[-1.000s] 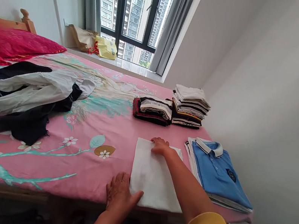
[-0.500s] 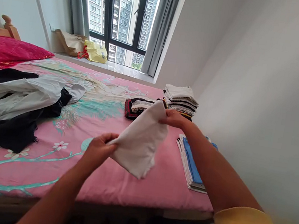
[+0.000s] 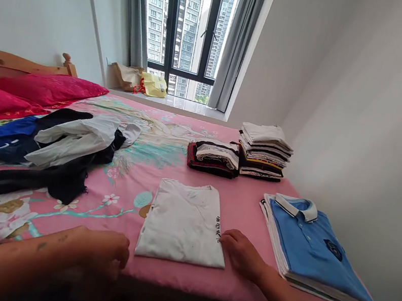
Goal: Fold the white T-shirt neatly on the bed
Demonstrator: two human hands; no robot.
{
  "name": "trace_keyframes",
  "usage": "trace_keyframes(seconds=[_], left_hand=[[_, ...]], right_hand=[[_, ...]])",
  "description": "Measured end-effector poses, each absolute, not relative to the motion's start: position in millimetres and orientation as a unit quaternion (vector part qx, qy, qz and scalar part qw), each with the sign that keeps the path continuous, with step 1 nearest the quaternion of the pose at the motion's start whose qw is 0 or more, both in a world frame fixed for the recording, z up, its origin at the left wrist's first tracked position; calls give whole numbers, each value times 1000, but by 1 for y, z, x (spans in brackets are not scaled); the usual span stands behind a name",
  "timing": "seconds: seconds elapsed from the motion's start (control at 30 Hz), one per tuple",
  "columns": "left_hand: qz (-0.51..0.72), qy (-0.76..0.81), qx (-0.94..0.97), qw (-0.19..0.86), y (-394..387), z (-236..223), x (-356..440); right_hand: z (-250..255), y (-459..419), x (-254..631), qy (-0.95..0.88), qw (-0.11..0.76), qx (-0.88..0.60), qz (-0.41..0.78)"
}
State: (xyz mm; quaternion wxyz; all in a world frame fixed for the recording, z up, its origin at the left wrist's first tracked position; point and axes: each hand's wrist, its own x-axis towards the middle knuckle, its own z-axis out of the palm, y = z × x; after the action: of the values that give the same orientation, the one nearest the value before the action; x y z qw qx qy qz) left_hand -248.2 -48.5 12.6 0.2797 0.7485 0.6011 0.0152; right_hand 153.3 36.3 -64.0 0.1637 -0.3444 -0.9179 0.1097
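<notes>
A white T-shirt (image 3: 185, 222), folded into a neat rectangle with dark lettering down its right side, lies flat near the bed's front edge. At its right edge rest the fingertips of my right hand (image 3: 241, 252); the fingers are loosely bent and not closed round the cloth. My left hand (image 3: 110, 251) hangs off the shirt's lower left corner, apart from it, with loosely curled fingers and nothing in them. Right of the shirt sits a stack topped by a folded blue polo shirt (image 3: 312, 243) with a white-edged collar.
Farther back stand a tall stack of folded clothes (image 3: 264, 151) and a lower dark pile (image 3: 213, 157). Loose unfolded clothes (image 3: 75, 140) spread over the left of the pink flowered bed sheet (image 3: 125, 233). Red pillows (image 3: 49, 89) lie behind them. A wall (image 3: 371, 148) bounds the right side.
The white cloth held up between both hands now lies folded flat on the bed. Both hands have come down; the left has let go and moved off. The view has shifted left.
</notes>
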Motion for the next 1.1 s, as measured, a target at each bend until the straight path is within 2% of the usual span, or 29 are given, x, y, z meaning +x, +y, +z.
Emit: trace_keyframes(seconds=[0.07,0.23,0.3,0.47,0.63,0.97,1.1], left_hand=[[11,586,749,311,-37,13,-253],[148,622,726,253,10,-3,-252],[193,645,679,292,25,-17,-248],[292,663,502,472,50,-35,-241],[289,674,430,527,63,-39,-241],[354,659,411,521,70,-43,-235],[320,692,401,508,74,-38,-237]], right_hand=[[-72,36,156,-886,215,-393,122],[-62,65,134,-835,281,-451,141],[-66,78,119,-792,302,-499,178],[-95,102,100,-613,375,-610,332],[-105,119,100,-577,368,-625,375],[-95,134,93,-497,427,-583,480],[-87,137,92,-493,387,-599,499]])
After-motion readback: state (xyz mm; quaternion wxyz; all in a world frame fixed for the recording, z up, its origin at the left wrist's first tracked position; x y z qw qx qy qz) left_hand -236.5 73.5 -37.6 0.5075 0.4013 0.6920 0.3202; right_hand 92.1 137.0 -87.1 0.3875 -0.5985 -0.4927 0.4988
